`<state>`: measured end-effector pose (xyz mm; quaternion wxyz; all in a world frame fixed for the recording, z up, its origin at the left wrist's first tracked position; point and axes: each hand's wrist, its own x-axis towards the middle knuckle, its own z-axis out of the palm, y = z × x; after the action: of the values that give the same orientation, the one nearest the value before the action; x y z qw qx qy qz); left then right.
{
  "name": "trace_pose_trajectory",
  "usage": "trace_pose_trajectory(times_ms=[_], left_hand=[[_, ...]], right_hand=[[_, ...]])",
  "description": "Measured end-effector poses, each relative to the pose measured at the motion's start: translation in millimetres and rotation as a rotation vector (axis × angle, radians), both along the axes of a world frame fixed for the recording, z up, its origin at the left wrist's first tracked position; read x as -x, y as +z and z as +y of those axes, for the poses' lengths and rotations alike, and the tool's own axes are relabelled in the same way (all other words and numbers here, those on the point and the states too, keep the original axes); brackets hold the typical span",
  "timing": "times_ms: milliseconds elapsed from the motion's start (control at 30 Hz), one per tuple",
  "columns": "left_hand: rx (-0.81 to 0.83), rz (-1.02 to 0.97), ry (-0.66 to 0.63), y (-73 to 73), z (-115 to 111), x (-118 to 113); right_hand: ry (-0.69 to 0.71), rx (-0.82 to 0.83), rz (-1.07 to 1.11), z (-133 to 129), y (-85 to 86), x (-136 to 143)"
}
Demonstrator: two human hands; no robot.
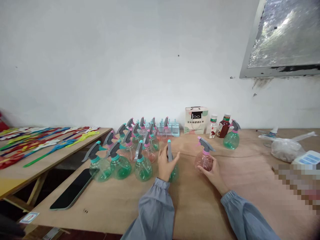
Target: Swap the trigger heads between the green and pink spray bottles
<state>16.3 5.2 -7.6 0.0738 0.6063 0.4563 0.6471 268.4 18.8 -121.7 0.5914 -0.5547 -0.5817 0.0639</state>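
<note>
My right hand (211,171) holds the round body of a clear pink spray bottle (203,160) with a grey trigger head, upright at the table. My left hand (166,165) is around the neck of a green spray bottle (174,174), its thumb stretched out past the grey head and its fingers apart. That hand hides much of the bottle. Left of it stand several more spray bottles in rows, green ones such as the nearest green bottle (143,170) in front and pink ones among them.
A phone (72,190) lies front left. At the back stand light-blue holders (175,129), a paper bag (196,125), a white-labelled bottle (212,126), a dark-red bottle (223,126) and another green spray bottle (231,140). A plastic bag (286,149) lies right. Colourful strips (50,143) cover the left table.
</note>
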Motion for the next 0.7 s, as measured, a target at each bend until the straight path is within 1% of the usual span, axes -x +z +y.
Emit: trace_pose_trajectory(times_ms=[67,133,233,333,400,500,600,700], left_hand=[[-0.049,0.075,0.127,-4.6,2,1],[-0.097,0.148,0.205,-11.1,3,3],[-0.149,0.272,0.244,-23.9,3,4],[-0.107,0.314,0.295,-36.2,7,2],[-0.066,0.304,0.31,-40.5,15,0],[-0.002,0.278,0.348,-38.0,37,-2],[0.094,0.228,0.409,-28.6,64,-4],[0.123,0.102,0.403,-19.9,93,-9]], right_hand=[[0.01,0.017,0.02,0,-0.5,0],[0.01,0.025,0.033,0,0.0,0],[0.009,0.018,0.03,-1,1.5,0],[0.002,0.008,0.02,-1,2.2,1],[0.004,0.004,0.026,0,1.4,2],[0.018,0.007,0.04,1,-0.5,2],[0.009,0.023,0.05,1,-0.9,2],[-0.003,0.029,0.043,-1,1.4,3]])
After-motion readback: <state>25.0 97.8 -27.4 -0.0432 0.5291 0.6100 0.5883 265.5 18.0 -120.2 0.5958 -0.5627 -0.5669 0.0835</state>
